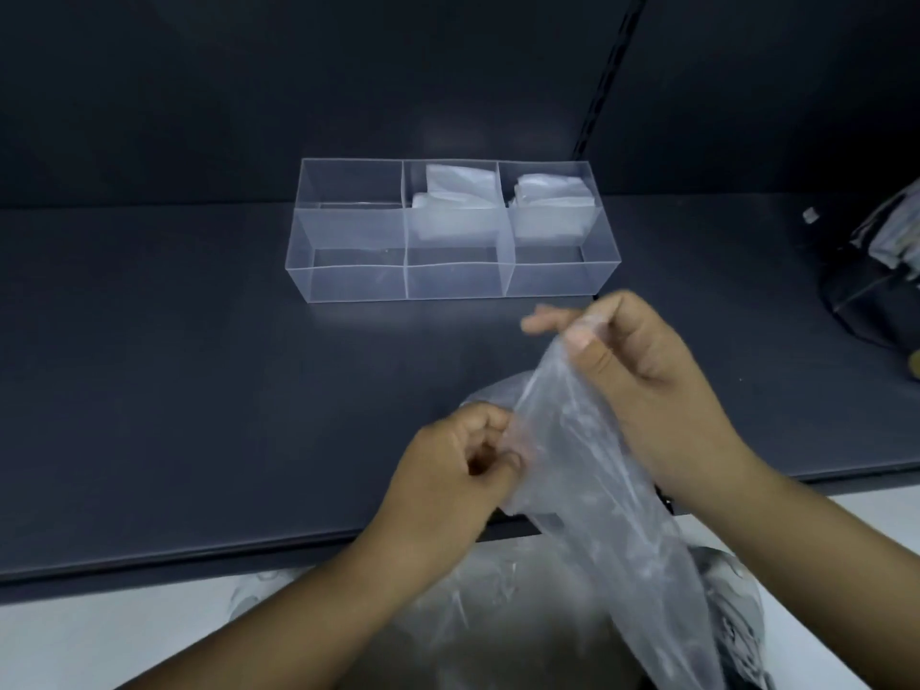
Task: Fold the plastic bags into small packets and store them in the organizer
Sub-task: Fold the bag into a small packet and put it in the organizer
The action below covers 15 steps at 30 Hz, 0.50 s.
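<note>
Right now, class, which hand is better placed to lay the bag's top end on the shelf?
Probably the right hand: it pinches the top of the bag above the shelf; the left hand grips lower.

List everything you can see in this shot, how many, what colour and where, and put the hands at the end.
shelf: one, dark grey, across the whole view
organizer: one, clear, six compartments, on the shelf beyond the hands
folded packets: count unclear, whitish, in the back middle and back right compartments
plastic bag: one, clear, held up over the shelf's front edge
loose plastic: amount unclear, greyish clear, below the shelf edge between the arms
crumpled bundle: one, pale, at the right edge, too blurred to identify
left hand: pinches the bag's lower side
right hand: pinches the bag's top
</note>
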Each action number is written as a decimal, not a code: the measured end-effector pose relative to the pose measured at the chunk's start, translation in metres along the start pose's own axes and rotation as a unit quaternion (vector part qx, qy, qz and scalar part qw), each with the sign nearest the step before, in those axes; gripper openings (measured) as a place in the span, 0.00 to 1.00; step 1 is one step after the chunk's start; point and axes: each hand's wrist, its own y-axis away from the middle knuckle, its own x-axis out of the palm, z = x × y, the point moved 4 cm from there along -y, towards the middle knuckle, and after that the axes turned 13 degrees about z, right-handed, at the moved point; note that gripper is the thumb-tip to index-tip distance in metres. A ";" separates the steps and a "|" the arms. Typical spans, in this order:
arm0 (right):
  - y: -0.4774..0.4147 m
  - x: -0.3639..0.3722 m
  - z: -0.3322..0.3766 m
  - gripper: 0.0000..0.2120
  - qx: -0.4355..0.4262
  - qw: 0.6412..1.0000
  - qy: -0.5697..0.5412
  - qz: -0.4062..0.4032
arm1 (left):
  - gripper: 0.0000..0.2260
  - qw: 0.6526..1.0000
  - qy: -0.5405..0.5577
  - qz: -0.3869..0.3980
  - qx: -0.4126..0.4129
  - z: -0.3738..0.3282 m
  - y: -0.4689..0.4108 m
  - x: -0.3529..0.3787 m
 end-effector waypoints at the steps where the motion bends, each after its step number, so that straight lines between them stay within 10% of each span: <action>1: -0.001 -0.006 0.001 0.06 -0.006 0.999 0.017 -0.033 | 0.13 1.000 0.004 -0.001 -0.006 0.001 0.001 -0.004; 9: -0.015 -0.044 -0.006 0.09 0.066 0.971 0.213 -0.084 | 0.08 0.993 0.092 0.056 -0.044 0.005 0.009 -0.061; 15: -0.040 -0.039 -0.003 0.08 0.070 0.987 0.141 -0.029 | 0.11 0.970 -0.109 0.152 -0.158 0.012 0.014 -0.108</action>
